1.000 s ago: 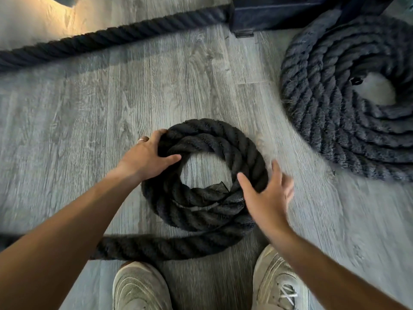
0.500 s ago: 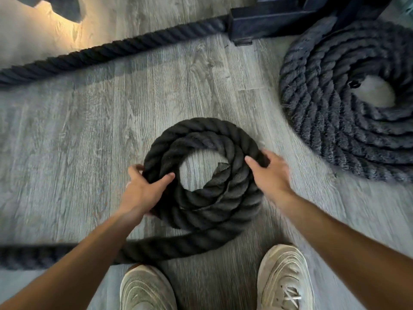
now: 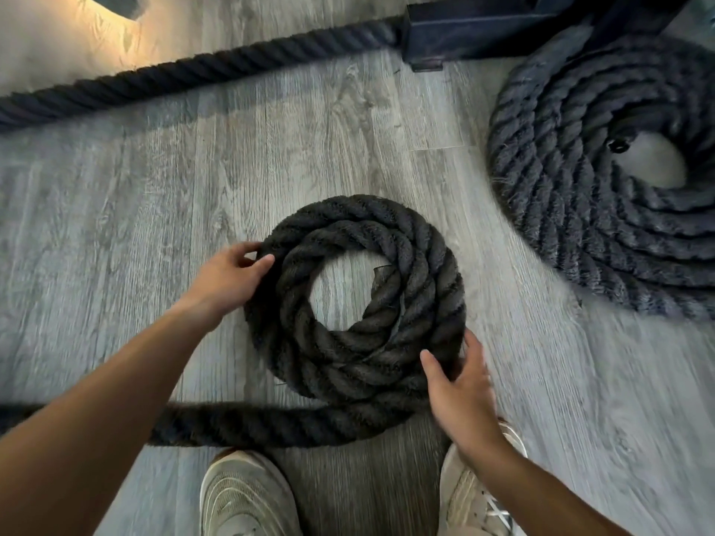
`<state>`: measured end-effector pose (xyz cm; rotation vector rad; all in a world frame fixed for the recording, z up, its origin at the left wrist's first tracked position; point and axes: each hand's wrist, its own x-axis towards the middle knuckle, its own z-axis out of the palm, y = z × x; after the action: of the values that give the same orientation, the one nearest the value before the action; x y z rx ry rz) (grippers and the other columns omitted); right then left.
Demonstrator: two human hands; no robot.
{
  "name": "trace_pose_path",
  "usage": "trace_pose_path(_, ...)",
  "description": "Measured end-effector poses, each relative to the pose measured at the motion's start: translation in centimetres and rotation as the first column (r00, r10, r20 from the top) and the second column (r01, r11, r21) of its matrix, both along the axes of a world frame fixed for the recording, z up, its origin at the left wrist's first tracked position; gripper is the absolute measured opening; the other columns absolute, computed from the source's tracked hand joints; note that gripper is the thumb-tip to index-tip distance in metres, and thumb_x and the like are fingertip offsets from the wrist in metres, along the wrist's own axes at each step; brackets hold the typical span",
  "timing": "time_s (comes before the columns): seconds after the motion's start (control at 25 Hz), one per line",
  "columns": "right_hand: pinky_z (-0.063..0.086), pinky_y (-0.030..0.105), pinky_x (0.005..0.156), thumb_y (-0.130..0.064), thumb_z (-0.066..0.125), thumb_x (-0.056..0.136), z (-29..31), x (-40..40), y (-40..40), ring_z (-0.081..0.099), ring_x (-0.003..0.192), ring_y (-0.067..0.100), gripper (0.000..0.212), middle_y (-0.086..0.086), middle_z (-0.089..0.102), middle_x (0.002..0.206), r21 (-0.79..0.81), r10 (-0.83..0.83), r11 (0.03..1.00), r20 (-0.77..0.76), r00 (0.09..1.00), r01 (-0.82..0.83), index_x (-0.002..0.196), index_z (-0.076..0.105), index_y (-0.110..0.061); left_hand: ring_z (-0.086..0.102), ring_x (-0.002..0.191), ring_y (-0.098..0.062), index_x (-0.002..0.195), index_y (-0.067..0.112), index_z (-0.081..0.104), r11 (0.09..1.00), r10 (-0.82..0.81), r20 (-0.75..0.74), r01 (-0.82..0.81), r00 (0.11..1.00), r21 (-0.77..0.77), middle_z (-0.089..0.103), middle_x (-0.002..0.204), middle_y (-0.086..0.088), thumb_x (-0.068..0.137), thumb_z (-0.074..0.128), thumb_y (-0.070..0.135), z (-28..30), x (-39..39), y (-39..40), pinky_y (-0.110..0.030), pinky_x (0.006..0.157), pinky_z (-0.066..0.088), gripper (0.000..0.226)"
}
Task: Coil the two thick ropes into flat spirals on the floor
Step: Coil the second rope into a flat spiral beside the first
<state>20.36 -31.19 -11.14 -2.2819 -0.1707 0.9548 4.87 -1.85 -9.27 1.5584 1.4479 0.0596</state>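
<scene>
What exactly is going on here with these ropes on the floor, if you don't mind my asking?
A person is winding a thick black rope into a small coil on the wood floor. The left hand touches its outer left edge, and the right hand presses its lower right edge. The uncoiled tail runs off to the left, in front of the shoes. A larger finished coil lies at the upper right.

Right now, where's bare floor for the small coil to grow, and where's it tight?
Free: the wood floor left of the small coil, between the straight rope and the loose tail. Also the strip toward the finished coil. Tight: the near side, with the tail and shoes.
</scene>
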Motion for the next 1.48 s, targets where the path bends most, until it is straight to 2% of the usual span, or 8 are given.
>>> trace_pose_path(0.28,0.047,0.043,0.108,-0.052,0.075,0.072,-1.0,5.8,4.2,0.059,0.123,0.015,0.078,-0.007,0.061,0.135,0.118,0.027,0.993,-0.048,0.998,-0.022,0.144,0.045,-0.045,0.072,0.093,-0.031,0.122,0.037,0.055,0.990,0.143,-0.042,-0.142,0.989,0.009,0.074,0.104,-0.009,0.084,0.063,0.058,-2.0,-3.4,-1.7,-0.056,0.083,0.060,0.044)
trace_pose_path(0.52,0.051,0.025,0.097,-0.037,0.085,0.077,1.2,11.6,11.7,0.068,0.098,0.009,0.042,-0.011,0.072,0.099,0.146,0.092,0.983,0.152,0.984,-0.115,0.115,0.073,-0.025,0.070,0.072,-0.027,0.116,0.015,0.041,0.884,0.408,-0.010,-0.398,0.913,-0.244,0.066,0.096,-0.014,0.093,0.071,0.029,-0.6,-4.6,-10.5,-0.031,0.046,0.056,0.040)
trace_pose_path(0.68,0.049,0.020,0.077,-0.046,0.075,0.086,0.8,10.5,10.4,0.067,0.098,0.012,0.029,-0.018,0.066,0.092,0.153,0.035,0.986,0.145,0.989,-0.058,0.111,0.067,-0.032,0.069,0.083,-0.022,0.115,0.022,0.053,0.905,0.377,-0.023,-0.374,0.926,-0.203,0.068,0.102,-0.007,0.081,0.082,0.044,-0.1,-5.6,-8.0,-0.041,0.068,0.061,0.050)
trace_pose_path(0.8,0.043,0.016,0.066,-0.042,0.068,0.092,0.4,6.3,5.7,0.063,0.105,0.015,0.047,-0.007,0.062,0.115,0.168,-0.031,0.986,0.119,0.992,0.011,0.135,0.052,-0.031,0.066,0.078,-0.018,0.133,0.020,0.055,0.930,0.355,0.074,-0.344,0.932,-0.128,0.068,0.106,-0.007,0.087,0.076,0.042,0.4,-5.1,-2.8,-0.038,0.071,0.060,0.055)
trace_pose_path(1.0,0.045,0.044,0.103,-0.052,0.060,0.093,-0.9,-0.4,0.3,0.051,0.131,0.028,0.070,0.000,0.055,0.143,0.050,-0.001,0.999,0.086,0.996,-0.004,0.153,0.029,-0.034,0.071,0.095,-0.017,0.130,0.022,0.063,0.977,0.192,0.115,-0.179,0.975,-0.117,0.072,0.114,-0.003,0.093,0.071,0.034,0.1,-1.7,2.0,-0.032,0.069,0.056,0.040)
trace_pose_path(1.2,0.041,0.045,0.112,-0.045,0.060,0.096,-0.8,2.2,2.6,0.046,0.138,0.028,0.069,0.003,0.042,0.154,0.048,0.016,0.999,0.022,1.000,-0.017,0.156,0.029,-0.036,0.071,0.093,-0.025,0.127,0.017,0.063,0.976,0.215,0.051,-0.213,0.975,-0.039,0.072,0.114,-0.010,0.097,0.066,0.030,-0.9,-1.4,0.9,-0.039,0.074,0.059,0.032)
trace_pose_path(1.32,0.047,0.043,0.108,-0.041,0.068,0.091,-0.3,6.6,6.1,0.060,0.124,0.020,0.056,-0.001,0.061,0.134,0.129,0.038,0.991,0.050,0.998,-0.044,0.144,0.050,-0.037,0.072,0.091,-0.025,0.137,0.018,0.054,0.926,0.363,0.055,-0.354,0.930,-0.133,0.071,0.115,-0.011,0.097,0.067,0.031,-0.4,-3.3,-2.1,-0.048,0.075,0.063,0.044)
trace_pose_path(1.48,0.049,0.023,0.095,-0.034,0.077,0.086,1.0,11.9,11.8,0.066,0.099,0.008,0.032,-0.015,0.069,0.100,0.144,0.053,0.987,0.159,0.986,-0.077,0.116,0.071,-0.027,0.071,0.086,-0.025,0.123,0.017,0.054,0.843,0.438,0.005,-0.409,0.899,-0.349,0.071,0.105,-0.012,0.088,0.077,0.029,0.8,-4.7,-9.1,-0.037,0.060,0.062,0.044)
